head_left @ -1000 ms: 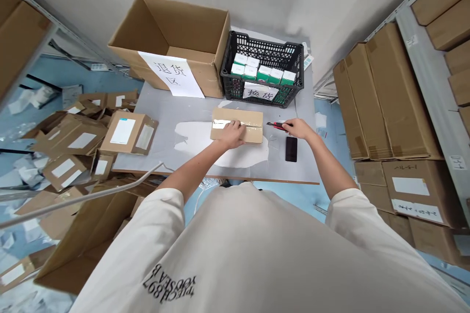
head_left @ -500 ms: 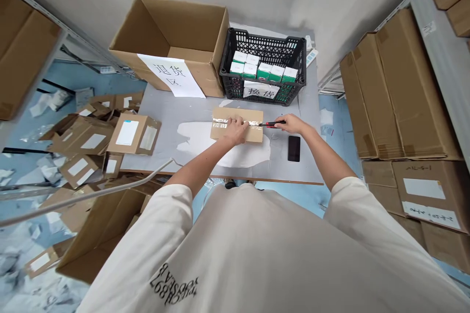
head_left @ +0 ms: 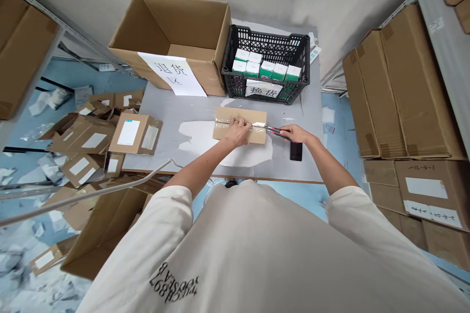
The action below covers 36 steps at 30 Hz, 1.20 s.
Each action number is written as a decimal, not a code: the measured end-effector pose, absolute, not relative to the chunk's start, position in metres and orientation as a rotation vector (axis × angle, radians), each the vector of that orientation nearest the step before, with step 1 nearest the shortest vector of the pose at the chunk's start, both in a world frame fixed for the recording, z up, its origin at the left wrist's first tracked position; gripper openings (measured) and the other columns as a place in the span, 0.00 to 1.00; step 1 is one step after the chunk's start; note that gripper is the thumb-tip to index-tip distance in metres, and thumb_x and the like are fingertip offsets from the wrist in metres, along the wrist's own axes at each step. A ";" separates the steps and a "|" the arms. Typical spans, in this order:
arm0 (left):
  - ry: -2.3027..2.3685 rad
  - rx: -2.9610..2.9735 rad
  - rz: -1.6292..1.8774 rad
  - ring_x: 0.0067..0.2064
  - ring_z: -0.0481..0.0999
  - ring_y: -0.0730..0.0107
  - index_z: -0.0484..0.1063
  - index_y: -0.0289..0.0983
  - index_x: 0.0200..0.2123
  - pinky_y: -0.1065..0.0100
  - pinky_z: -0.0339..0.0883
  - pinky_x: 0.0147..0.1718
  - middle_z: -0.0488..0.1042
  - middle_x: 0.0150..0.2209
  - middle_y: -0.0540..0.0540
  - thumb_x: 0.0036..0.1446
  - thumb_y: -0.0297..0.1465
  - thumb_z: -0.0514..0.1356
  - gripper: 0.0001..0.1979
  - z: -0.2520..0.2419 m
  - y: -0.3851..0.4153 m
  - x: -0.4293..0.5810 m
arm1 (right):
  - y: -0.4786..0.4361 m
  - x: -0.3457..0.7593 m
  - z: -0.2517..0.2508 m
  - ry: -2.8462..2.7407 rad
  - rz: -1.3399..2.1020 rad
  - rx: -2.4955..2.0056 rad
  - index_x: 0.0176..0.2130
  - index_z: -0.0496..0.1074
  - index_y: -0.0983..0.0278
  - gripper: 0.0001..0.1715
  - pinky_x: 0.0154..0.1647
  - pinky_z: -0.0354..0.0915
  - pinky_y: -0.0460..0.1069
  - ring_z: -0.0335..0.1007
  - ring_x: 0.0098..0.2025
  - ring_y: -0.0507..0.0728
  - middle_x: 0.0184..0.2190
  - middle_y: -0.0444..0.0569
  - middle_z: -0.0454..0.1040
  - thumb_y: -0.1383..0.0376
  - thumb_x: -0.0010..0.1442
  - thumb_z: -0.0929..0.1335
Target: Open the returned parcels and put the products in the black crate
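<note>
On the table lies a small cardboard box (head_left: 220, 131) with clear tape along its middle seam. My left hand (head_left: 238, 130) rests on its top, fingers spread and pressing it down. In my right hand (head_left: 296, 133) is a black-and-red utility knife (head_left: 276, 131), gripped at the handle. Its front end reaches over the taped seam at the box's right side; the exact blade tip is hard to make out. A black phone (head_left: 295, 152) lies just below my right hand, partly covered by it.
Behind stand a big open carton (head_left: 183, 71) with a paper sign and a black crate (head_left: 265, 89) holding several white-and-green boxes (head_left: 267, 69). A labelled carton (head_left: 128, 136) sits at the table's left. Tall cartons (head_left: 414, 83) line the right; boxes and paper litter the left floor.
My right hand has shifted slightly right and down, now overlapping the phone. The knife is more tilted, its front end reaching further left over the seam. My left hand stays on the box.
</note>
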<state>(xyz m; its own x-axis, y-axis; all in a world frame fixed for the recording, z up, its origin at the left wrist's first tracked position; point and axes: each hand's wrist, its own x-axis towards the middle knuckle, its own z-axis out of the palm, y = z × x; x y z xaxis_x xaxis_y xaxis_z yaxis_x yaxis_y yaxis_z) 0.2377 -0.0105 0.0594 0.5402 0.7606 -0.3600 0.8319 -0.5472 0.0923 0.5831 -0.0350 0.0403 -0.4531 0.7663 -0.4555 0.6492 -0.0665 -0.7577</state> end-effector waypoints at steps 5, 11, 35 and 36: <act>1.303 2.536 -0.384 0.69 0.77 0.30 0.67 0.41 0.76 0.35 0.39 0.81 0.71 0.71 0.29 0.58 0.45 0.79 0.47 0.056 -0.007 0.233 | -0.023 0.573 0.040 -2.070 1.291 -1.601 0.44 0.84 0.61 0.26 0.36 0.59 0.51 0.66 0.33 0.57 0.30 0.46 0.77 0.43 0.68 0.70; 1.321 2.506 -0.365 0.70 0.76 0.29 0.65 0.42 0.76 0.34 0.39 0.80 0.70 0.71 0.28 0.59 0.50 0.78 0.49 0.057 -0.002 0.232 | -0.040 0.582 0.034 -1.923 1.724 -1.642 0.42 0.82 0.61 0.30 0.31 0.55 0.50 0.61 0.26 0.53 0.26 0.43 0.75 0.38 0.67 0.71; 1.286 2.461 -0.124 0.86 0.52 0.38 0.58 0.35 0.83 0.37 0.46 0.82 0.55 0.85 0.28 0.70 0.34 0.58 0.41 0.050 0.036 0.242 | -0.076 0.563 0.049 -2.149 0.795 -1.764 0.65 0.84 0.60 0.30 0.68 0.71 0.64 0.80 0.62 0.72 0.60 0.60 0.86 0.46 0.78 0.68; 1.289 2.458 -0.129 0.86 0.51 0.38 0.57 0.35 0.84 0.37 0.44 0.82 0.54 0.85 0.28 0.68 0.34 0.59 0.43 0.048 0.039 0.244 | -0.076 0.562 0.047 -2.158 0.776 -1.778 0.66 0.84 0.60 0.30 0.68 0.71 0.64 0.80 0.62 0.73 0.60 0.61 0.86 0.47 0.78 0.68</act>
<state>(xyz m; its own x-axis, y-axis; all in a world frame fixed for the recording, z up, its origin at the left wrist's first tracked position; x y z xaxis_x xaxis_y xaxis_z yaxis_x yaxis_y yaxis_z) 0.2442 0.0388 0.0484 0.5794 0.7775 -0.2444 0.8106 -0.5184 0.2724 0.5623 -0.0757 0.0465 -0.2308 0.9619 -0.1464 0.8349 0.1185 -0.5375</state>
